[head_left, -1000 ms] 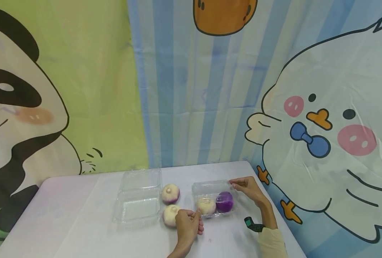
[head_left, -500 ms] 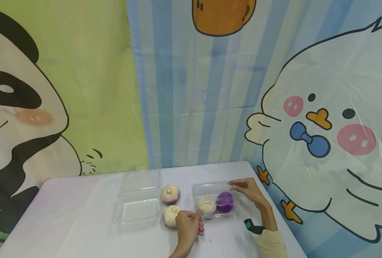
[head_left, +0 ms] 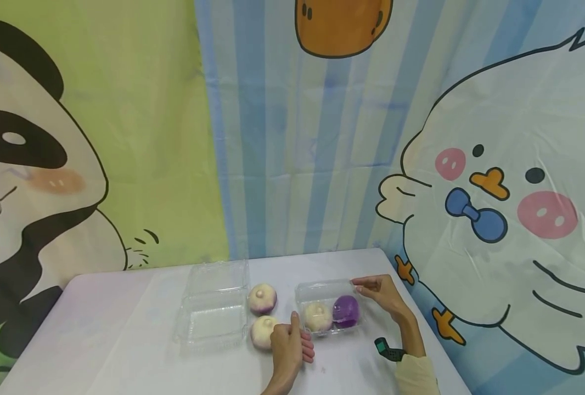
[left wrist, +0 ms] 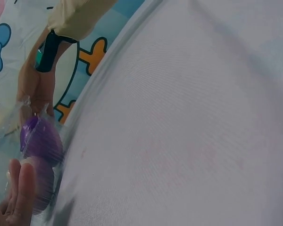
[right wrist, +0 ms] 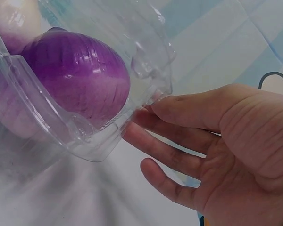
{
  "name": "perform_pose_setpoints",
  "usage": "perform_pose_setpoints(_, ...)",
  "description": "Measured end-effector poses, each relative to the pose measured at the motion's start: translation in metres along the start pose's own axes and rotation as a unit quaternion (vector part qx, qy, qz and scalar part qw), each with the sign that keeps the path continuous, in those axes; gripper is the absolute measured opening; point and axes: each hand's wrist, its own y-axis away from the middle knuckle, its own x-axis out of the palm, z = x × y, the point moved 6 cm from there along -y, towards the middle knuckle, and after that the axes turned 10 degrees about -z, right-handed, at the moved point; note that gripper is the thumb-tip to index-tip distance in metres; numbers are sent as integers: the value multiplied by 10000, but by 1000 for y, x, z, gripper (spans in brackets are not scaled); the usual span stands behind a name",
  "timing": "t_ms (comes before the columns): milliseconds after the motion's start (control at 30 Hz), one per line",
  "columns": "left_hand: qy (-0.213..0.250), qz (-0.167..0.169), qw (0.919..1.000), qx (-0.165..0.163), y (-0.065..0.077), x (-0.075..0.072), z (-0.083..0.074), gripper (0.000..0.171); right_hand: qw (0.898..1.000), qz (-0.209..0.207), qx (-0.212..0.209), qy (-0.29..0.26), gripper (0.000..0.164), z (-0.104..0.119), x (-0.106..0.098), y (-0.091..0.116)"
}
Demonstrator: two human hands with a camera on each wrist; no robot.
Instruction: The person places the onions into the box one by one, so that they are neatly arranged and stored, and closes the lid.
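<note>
A clear plastic clamshell box point(head_left: 322, 286) stands on the right part of the table with two turnips in it. One is mostly white point(head_left: 317, 316); the other shows its purple side point(head_left: 346, 311). My right hand point(head_left: 382, 293) pinches the box's right end between thumb and fingers, as the right wrist view shows close up. By the near left corner, my left hand point(head_left: 288, 351) has its thumb raised and its fingers straight, overlapping the box's edge in the left wrist view. Two more white turnips with purple undersides, one far point(head_left: 263, 299) and one near point(head_left: 264, 332), sit left of this box.
A second clear clamshell point(head_left: 213, 323) lies unfolded with nothing in it, left of the loose turnips. The white table point(head_left: 139, 340) ends at a back edge against a printed cartoon curtain point(head_left: 292, 164). A dark band point(head_left: 390, 350) is on the right wrist.
My left thumb has come up off the near left corner of the box, and the left fingers have straightened. The right hand keeps its pinch on the other end.
</note>
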Motion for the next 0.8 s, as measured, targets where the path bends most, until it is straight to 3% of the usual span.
perform_pose_setpoints(167, -16, 47, 10000, 6, 1, 0, 0, 72, 10000, -23, 30, -26, 31, -1, 1, 2)
perform_pose_setpoints(800, 255, -118, 9996, 73, 1, 1, -1, 40, 9999, -99, 44, -109, 30, -5, 2, 1)
